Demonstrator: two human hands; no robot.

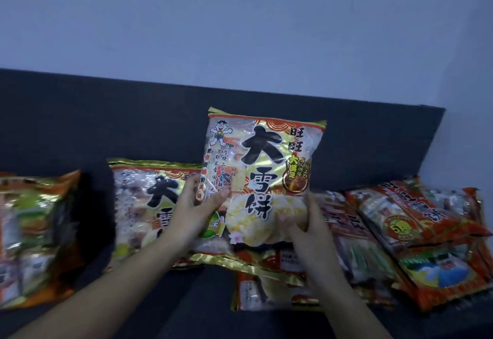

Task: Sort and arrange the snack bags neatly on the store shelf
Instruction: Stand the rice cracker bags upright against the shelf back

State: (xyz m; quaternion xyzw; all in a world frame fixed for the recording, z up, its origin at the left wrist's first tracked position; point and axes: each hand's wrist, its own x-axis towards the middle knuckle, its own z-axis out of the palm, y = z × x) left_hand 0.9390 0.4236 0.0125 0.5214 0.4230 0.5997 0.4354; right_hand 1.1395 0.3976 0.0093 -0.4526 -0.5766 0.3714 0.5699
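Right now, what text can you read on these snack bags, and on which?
"旺旺": held bag, upper right.
"大雪饼": held bag, large black characters.
"大雪": matching bag behind left hand; the rest hidden.
Small vertical print on held bag: too small.
Orange bags at right, bag at far left: blurred.

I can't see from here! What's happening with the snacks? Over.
Left grip, right grip holding gold bag, upright. Matching bag beside it. Orange bags heaped right.
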